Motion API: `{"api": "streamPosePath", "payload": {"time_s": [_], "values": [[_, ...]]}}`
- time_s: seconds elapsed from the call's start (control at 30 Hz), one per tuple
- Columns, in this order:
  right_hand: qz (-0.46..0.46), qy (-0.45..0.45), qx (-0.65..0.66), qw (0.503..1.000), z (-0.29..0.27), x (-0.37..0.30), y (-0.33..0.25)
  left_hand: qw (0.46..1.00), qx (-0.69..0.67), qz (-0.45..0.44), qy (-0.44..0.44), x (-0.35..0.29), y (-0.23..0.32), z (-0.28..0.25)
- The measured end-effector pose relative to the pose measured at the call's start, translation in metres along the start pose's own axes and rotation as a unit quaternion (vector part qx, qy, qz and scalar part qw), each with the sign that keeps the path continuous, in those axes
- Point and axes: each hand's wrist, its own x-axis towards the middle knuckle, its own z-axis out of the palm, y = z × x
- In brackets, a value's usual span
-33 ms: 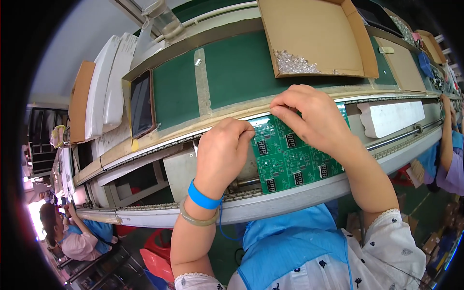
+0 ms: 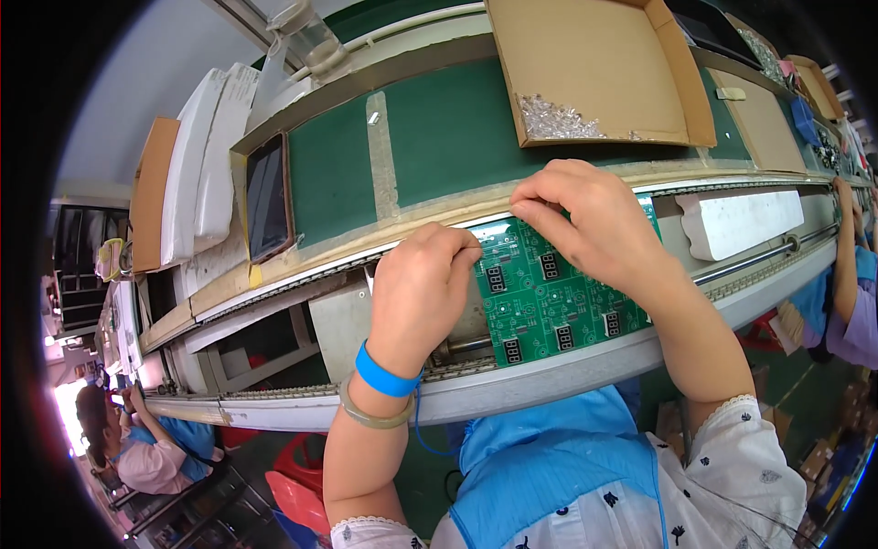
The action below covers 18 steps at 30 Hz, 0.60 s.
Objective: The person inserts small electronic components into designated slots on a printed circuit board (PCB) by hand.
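Both hands worked on a green circuit board at the conveyor line.

In the head view, the green circuit board (image 2: pixel 549 297) lay on the metal rails of the surface (image 2: pixel 585 371), just in front of the green belt (image 2: pixel 439 146). The left hand (image 2: pixel 421 293) was closed, its fingertips pinching at the board's upper left corner; a blue wrist strap (image 2: pixel 384 377) sat on that wrist. The right hand (image 2: pixel 585 220) was bent over the board's far edge, fingers curled and pressing there; what it pinched I could not tell. A cardboard box (image 2: pixel 594 64) with small clear parts (image 2: pixel 558 121) stood on the belt behind.
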Motion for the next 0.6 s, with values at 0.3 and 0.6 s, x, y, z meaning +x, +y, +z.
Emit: {"api": "streamPosePath", "payload": {"time_s": [0.3,0.6], "values": [[-0.022,0.035,0.004,0.999,-0.008,0.004,0.001,0.998,0.052,0.033,0.018,-0.001,0.007,0.003],[0.010,0.087,0.020,0.996,-0.028,0.010,0.010,0.996,0.070,0.061,0.008,0.000,0.009,0.002]]}}
